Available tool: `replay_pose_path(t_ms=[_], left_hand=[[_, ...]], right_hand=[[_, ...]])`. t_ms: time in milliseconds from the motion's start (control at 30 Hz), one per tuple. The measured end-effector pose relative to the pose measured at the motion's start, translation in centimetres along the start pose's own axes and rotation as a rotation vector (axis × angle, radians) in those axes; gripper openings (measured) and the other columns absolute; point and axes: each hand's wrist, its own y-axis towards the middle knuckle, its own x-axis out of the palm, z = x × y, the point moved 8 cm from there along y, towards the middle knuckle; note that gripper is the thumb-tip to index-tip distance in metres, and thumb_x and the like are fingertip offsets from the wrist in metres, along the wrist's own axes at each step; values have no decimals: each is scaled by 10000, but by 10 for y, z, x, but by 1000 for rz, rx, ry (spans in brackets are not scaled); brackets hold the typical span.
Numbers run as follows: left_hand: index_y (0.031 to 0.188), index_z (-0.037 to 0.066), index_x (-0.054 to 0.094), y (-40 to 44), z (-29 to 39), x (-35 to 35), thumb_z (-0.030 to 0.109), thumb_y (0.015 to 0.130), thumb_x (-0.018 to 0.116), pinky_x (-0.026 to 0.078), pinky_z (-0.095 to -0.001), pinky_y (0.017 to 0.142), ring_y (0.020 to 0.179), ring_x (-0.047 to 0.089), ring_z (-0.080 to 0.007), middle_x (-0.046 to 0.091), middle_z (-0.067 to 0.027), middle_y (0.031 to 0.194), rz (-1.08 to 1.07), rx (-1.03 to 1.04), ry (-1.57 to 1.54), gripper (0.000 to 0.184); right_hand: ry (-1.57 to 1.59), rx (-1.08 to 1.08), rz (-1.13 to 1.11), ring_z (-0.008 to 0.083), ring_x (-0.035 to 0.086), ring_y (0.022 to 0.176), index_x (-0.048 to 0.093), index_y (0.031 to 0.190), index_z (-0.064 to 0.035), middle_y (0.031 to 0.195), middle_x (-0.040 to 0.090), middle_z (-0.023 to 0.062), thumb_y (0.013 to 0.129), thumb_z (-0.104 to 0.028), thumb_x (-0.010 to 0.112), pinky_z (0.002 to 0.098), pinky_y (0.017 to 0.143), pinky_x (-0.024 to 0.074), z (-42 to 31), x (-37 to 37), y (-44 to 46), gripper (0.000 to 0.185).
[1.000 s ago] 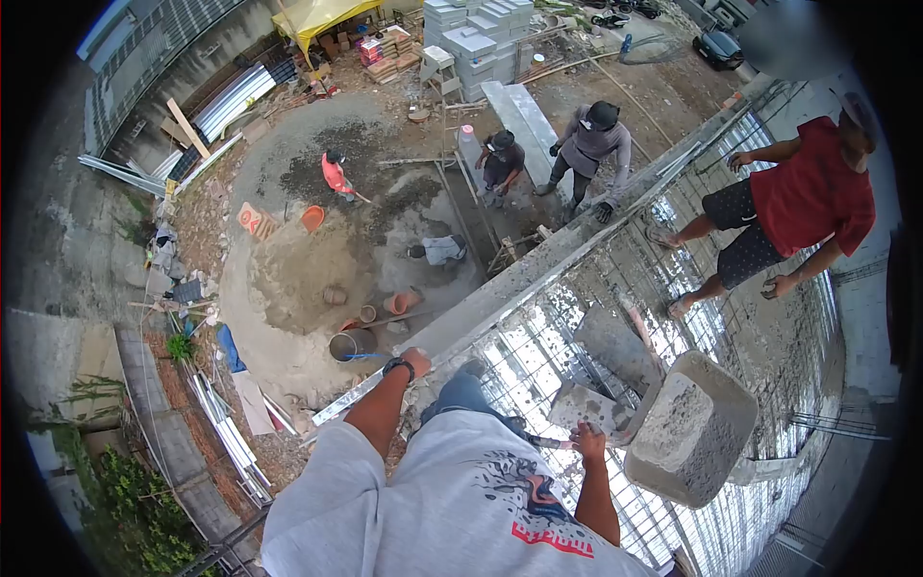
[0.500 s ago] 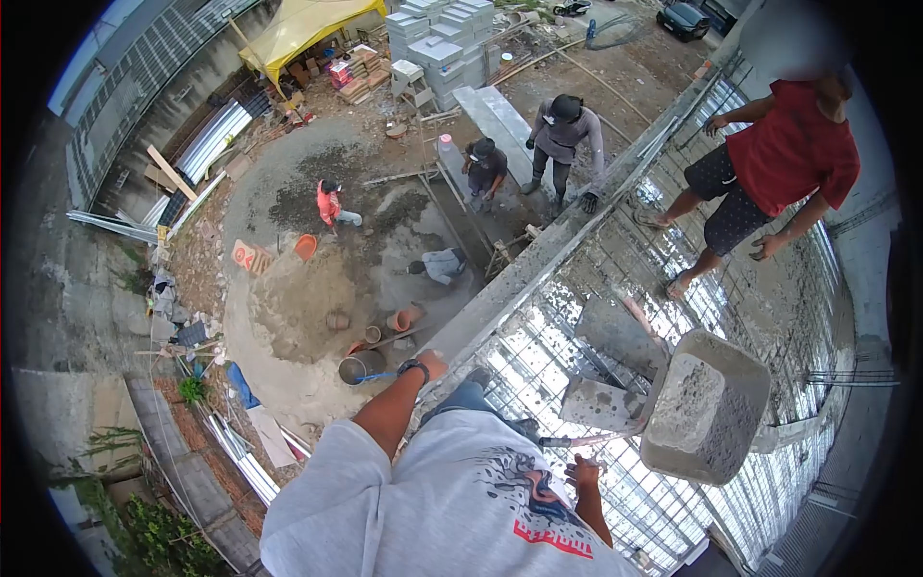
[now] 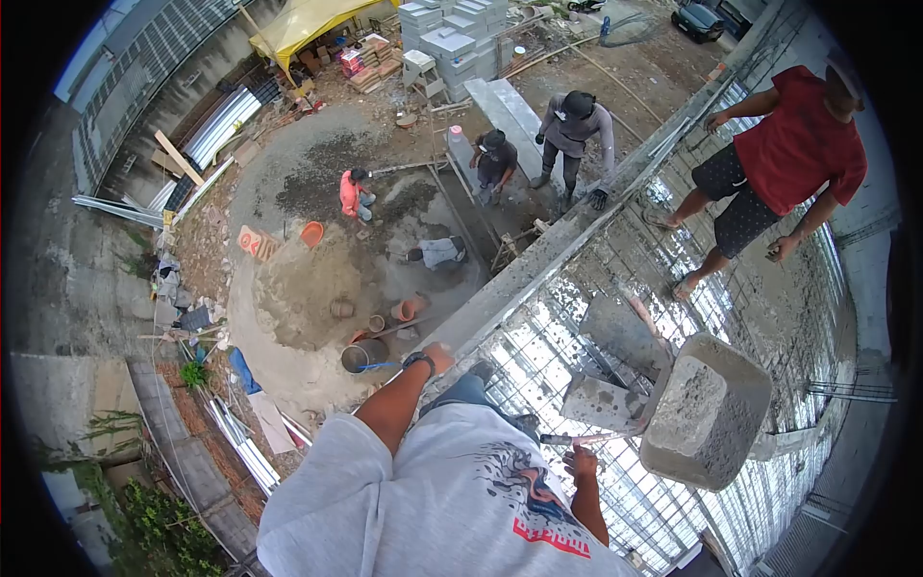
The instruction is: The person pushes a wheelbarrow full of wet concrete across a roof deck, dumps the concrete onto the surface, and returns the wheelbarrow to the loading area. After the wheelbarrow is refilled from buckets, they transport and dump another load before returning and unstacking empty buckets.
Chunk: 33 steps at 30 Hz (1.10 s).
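Observation:
My left hand (image 3: 438,358), with a dark watch on the wrist, rests on top of the concrete wall (image 3: 481,322). Its fingers appear to lie against the surface, though they are small in view. My right hand (image 3: 581,464) is held with fingers apart, just below a wheelbarrow handle (image 3: 606,437). The fingertips come close to that handle; whether they touch it I cannot tell. In front stands the wheelbarrow (image 3: 657,438), its tray coated with grey cement and holding some wet mix (image 3: 711,404).
Steel mesh (image 3: 538,370) over shiny sheeting covers the deck. A person in a red shirt (image 3: 793,144) stands on it. Below the wall, several people work near a sand pile (image 3: 308,288) and buckets (image 3: 357,358). Stacked grey blocks (image 3: 452,48) stand farther back.
My right hand has risen slightly toward the wheelbarrow handle. Below, the person in the orange-red top has moved right and stands more upright. The view has shifted a little.

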Motion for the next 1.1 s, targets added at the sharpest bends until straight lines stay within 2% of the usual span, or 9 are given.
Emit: replay_pose_path(t_ms=[67, 200, 500, 600, 700, 1100], left_hand=[[1180, 68, 605, -3, -5, 1, 390, 728, 670, 426, -367, 969, 1130, 549, -321, 584, -192, 1202, -1, 6, 31, 558], [1176, 82, 612, -14, -14, 2, 388, 714, 667, 430, -365, 966, 1115, 559, -320, 593, -189, 1189, -35, -23, 75, 557], [1197, 98, 604, -16, -24, -1, 322, 694, 619, 426, -355, 969, 1136, 548, -311, 570, -174, 1228, -58, -64, 34, 550], [1186, 81, 605, -5, -23, -1, 359, 703, 681, 438, -352, 954, 1098, 573, -310, 591, -182, 1200, -44, -14, 37, 562], [1200, 82, 595, -2, -17, -4, 357, 707, 676, 436, -349, 958, 1106, 568, -307, 587, -178, 1207, -45, -15, 65, 570], [1225, 74, 573, 6, 5, -16, 389, 726, 678, 423, -352, 979, 1142, 544, -305, 564, -158, 1249, -68, 16, 43, 599]], right_hand=[[11, -54, 5, 220, 630, 667, 542, 1115, -14, 851, 616, 106, 902, -283, 554, 353, 528, 508, -14, 1, 2, 343], [50, -76, -8, 193, 609, 619, 572, 1091, -19, 803, 600, 85, 903, -282, 580, 323, 477, 493, -35, 7, 1, 324], [-40, -82, -21, 168, 614, 642, 600, 1092, -43, 795, 618, 70, 917, -273, 561, 284, 477, 474, -52, 24, -16, 292], [-26, -62, -18, 166, 617, 648, 591, 1085, -44, 799, 626, 76, 913, -286, 569, 284, 470, 469, -47, 23, -14, 297], [-37, -30, -45, 211, 628, 735, 550, 1125, -54, 876, 631, 93, 904, -280, 557, 378, 651, 514, -40, 24, -9, 316], [-49, -66, -13, 192, 620, 694, 545, 1150, -34, 855, 637, 96, 891, -263, 583, 353, 631, 515, -50, 26, -4, 348]])
